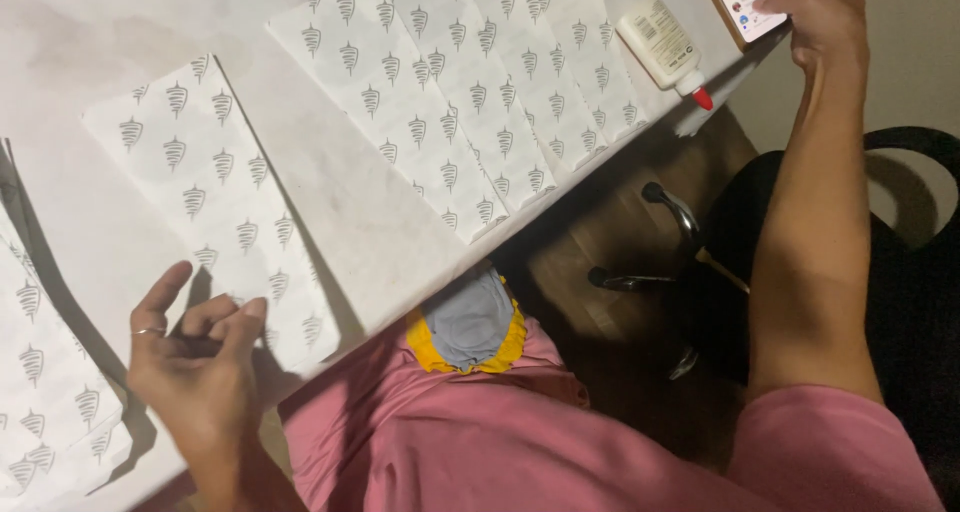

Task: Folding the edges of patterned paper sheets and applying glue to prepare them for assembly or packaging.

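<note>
While the left hand (195, 357) rests on a printed paper sheet (215, 197) at the near edge of the desk (90, 42), the right hand (815, 12) holds a phone (740, 2) past the far corner.

Left fingers are loosely curled, tips touching the sheet's near corner and gripping nothing; right fingers are closed round the phone, thumb across its screen. Judged from this view, the sheet stays put best under flat fingertips kept inside the desk edge, since its near corner lies almost at the rim. A row of overlapping sheets (470, 82) runs to the same edge, some ends projecting beyond it; a glue bottle (665, 47) lies just beside them, red cap (703, 99) at the rim. Bare desk between the single sheet and the row offers sliding room; more sheets (45, 372) crowd the left corner.
</note>
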